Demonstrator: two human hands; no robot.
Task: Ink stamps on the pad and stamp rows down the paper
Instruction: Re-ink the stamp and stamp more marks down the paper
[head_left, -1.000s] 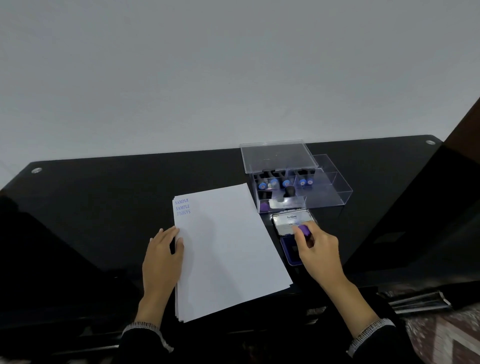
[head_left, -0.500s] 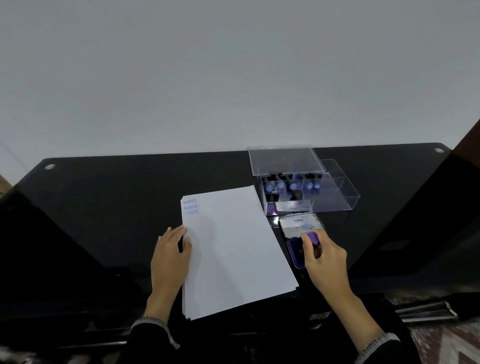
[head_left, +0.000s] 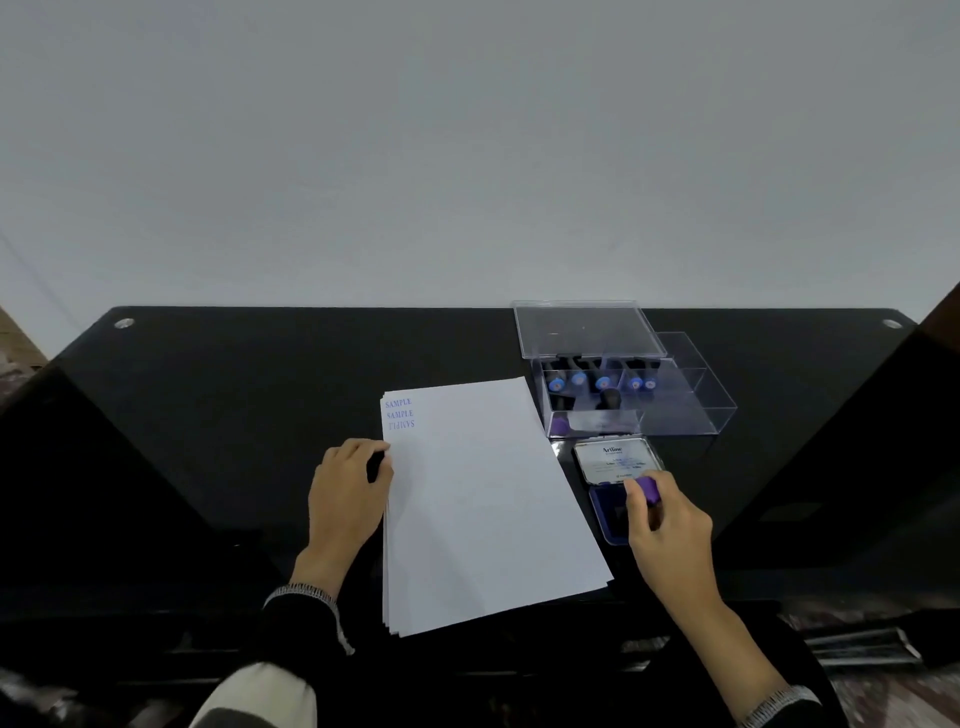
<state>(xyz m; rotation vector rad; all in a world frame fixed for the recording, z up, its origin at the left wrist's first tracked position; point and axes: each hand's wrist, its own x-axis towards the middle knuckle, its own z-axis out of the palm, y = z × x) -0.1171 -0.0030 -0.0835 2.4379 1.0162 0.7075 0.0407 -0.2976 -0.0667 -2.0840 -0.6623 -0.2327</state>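
Observation:
A stack of white paper (head_left: 483, 499) lies on the black table, with three blue "SAMPLE" prints in its top left corner. My left hand (head_left: 348, 493) rests on the stack's left edge, fingers curled loosely. To the right of the paper an open ink pad (head_left: 610, 512) shows its blue pad, its lid (head_left: 618, 460) folded back behind it. My right hand (head_left: 670, 525) grips a purple-topped stamp (head_left: 649, 488) and holds it down on the pad.
A clear plastic box (head_left: 691, 395) behind the ink pad holds several more stamps with blue ends; its clear lid (head_left: 584, 327) leans at the back. The glossy black table (head_left: 260, 389) reaches to a white wall. Dark furniture flanks both sides.
The camera view tilted slightly, so everything sits a bit lower in frame. My right hand stays on the ink pad with the stamp; my left hand stays on the paper's edge.

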